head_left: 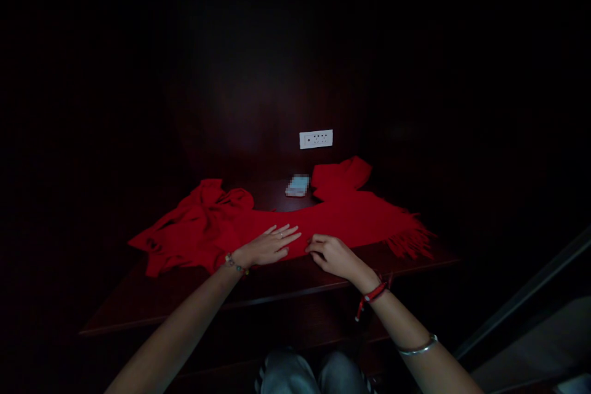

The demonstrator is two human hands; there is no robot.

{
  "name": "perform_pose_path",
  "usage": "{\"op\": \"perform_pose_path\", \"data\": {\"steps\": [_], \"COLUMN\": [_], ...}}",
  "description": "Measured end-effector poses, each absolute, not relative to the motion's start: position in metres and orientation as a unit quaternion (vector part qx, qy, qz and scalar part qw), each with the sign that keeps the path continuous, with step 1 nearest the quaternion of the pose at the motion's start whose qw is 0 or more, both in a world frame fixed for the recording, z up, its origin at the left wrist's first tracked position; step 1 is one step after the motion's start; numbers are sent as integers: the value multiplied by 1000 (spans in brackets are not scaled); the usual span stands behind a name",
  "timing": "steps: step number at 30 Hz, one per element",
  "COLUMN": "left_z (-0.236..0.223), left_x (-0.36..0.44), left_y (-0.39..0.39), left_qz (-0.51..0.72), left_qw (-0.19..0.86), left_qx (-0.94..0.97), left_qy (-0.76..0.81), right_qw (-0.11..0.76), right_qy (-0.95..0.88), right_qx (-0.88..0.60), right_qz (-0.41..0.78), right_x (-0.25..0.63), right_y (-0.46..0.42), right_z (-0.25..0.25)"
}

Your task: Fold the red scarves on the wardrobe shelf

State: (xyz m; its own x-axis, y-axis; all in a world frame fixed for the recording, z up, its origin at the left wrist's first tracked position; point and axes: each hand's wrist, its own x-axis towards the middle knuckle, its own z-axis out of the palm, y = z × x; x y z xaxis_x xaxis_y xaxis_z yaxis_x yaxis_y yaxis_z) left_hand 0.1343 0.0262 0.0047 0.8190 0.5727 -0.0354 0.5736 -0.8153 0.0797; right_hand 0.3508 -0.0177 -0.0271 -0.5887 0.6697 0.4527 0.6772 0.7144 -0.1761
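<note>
A red scarf (355, 218) with a fringe at its right end lies across the dark wooden table. Its middle is fairly flat, while red cloth is bunched up at the left and folded over at the back right. Flat on the middle of the scarf rests my left hand (270, 246), fingers spread and holding nothing. Just to its right, my right hand (333, 255) has curled fingers, thumb and fingertips pinched together at the scarf's near edge. The dim light hides how much cloth is between them.
The table (152, 298) has a front edge close to my knees (289, 372). Behind the scarf lies a small pale, blurred-out object (297, 185). A white socket panel (316, 139) is on the dark back wall. At the lower right runs a slanting dark edge (526, 292).
</note>
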Motion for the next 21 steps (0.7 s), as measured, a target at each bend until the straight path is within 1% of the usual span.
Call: {"op": "perform_pose_path", "data": {"steps": [4, 7, 8, 10, 14, 17, 21], "left_z": [-1, 0, 1, 2, 2, 2, 2], "left_x": [131, 128, 127, 127, 128, 128, 129], "left_y": [29, 30, 30, 30, 28, 29, 30], "left_qz": [15, 24, 18, -4, -29, -32, -33], "left_qw": [68, 65, 60, 53, 61, 70, 76], "left_qx": [954, 951, 946, 932, 900, 897, 891], "left_qy": [292, 302, 317, 359, 430, 436, 447], "right_qw": [292, 344, 350, 322, 216, 177, 125], "right_qy": [-879, -850, -843, -840, -851, -850, -871], "right_qx": [-378, -397, -409, -436, -478, -495, -474], "right_qz": [18, 27, 25, 17, 1, 8, 42], "right_x": [352, 354, 355, 358, 364, 362, 341], "right_y": [-18, -14, -13, -12, -11, -5, 19], "right_z": [-23, -22, -23, -29, -37, -31, -16]}}
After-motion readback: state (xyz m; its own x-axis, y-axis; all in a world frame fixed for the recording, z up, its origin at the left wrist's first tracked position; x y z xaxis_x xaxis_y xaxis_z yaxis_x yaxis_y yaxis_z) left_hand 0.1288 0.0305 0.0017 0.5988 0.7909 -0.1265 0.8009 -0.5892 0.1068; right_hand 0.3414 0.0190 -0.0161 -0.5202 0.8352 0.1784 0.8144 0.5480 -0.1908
